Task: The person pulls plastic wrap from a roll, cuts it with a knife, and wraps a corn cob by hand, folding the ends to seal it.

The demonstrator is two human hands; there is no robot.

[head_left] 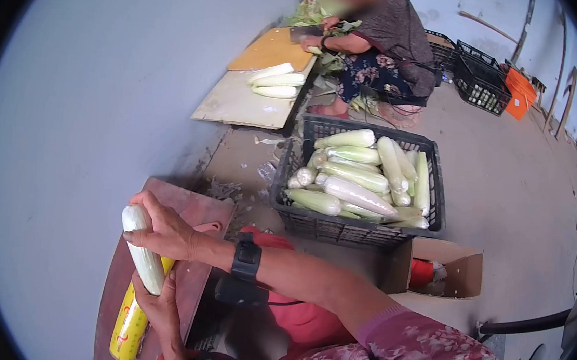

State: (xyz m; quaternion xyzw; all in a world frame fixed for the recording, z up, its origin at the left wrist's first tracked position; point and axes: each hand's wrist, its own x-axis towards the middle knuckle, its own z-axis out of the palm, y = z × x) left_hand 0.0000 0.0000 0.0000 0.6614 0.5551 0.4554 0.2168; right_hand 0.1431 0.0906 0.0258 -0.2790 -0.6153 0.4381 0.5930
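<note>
A pale, glossy ear of corn (143, 255) slants over a reddish-brown board at the lower left. My right hand (169, 230) grips its upper end, with the thumb across the near side. Around the lower end, the fingers of my left hand (157, 306) are closed. Beneath the corn and my left hand, a yellow roll (128, 324) with red marks lies on the board (190, 206); part of the roll is hidden by them. A black crate (352, 235) to the right holds several pale green ears, some shiny as if in clear film.
Another person (400, 46) crouches at the top, hands at a yellow board (272, 50). Beside it, ears of corn (277, 79) lie on a pale board (240, 104). An open cardboard box (462, 272) stands by the crate. Dark crates (479, 80) and an orange container (518, 94) sit farther back.
</note>
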